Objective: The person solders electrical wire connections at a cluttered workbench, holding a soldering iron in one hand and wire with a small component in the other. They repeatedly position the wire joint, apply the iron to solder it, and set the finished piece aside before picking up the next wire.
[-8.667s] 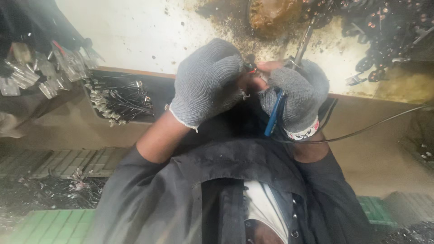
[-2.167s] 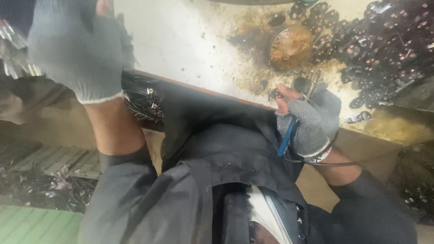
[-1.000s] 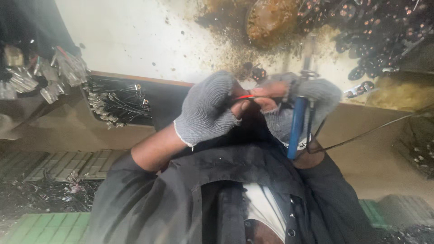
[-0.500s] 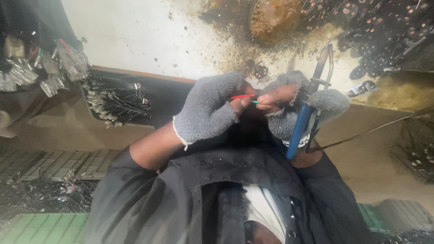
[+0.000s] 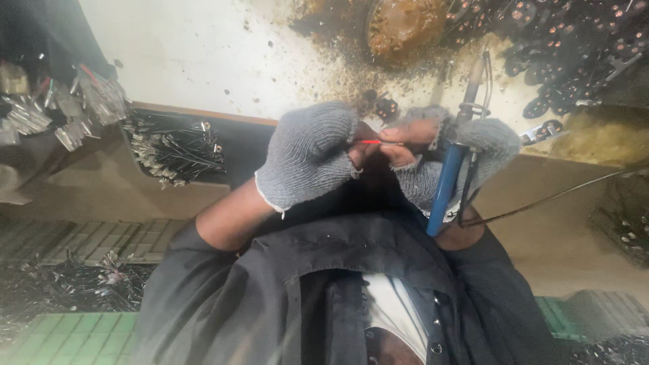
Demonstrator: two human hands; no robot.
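Note:
My left hand (image 5: 307, 155), in a grey fingerless glove, pinches one end of a thin red wire (image 5: 370, 142) in front of my chest. My right hand (image 5: 466, 152), gloved the same way, grips a soldering iron with a blue handle (image 5: 443, 189). The iron's metal tip points up toward the table. The bare fingertips of my right hand also touch the other end of the red wire. Both hands meet just below the table's edge.
A white table top (image 5: 203, 61), stained brown, carries a round brown dish (image 5: 405, 23) and a heap of small dark parts (image 5: 574, 40). A bundle of black wires with metal ends (image 5: 176, 149) lies at the left edge, with small packets (image 5: 61, 108) beyond. A black cable (image 5: 561, 196) trails right.
My left hand reached far to the upper left, then came back holding the red wire. It now meets my right hand, and the soldering iron has tipped more upright.

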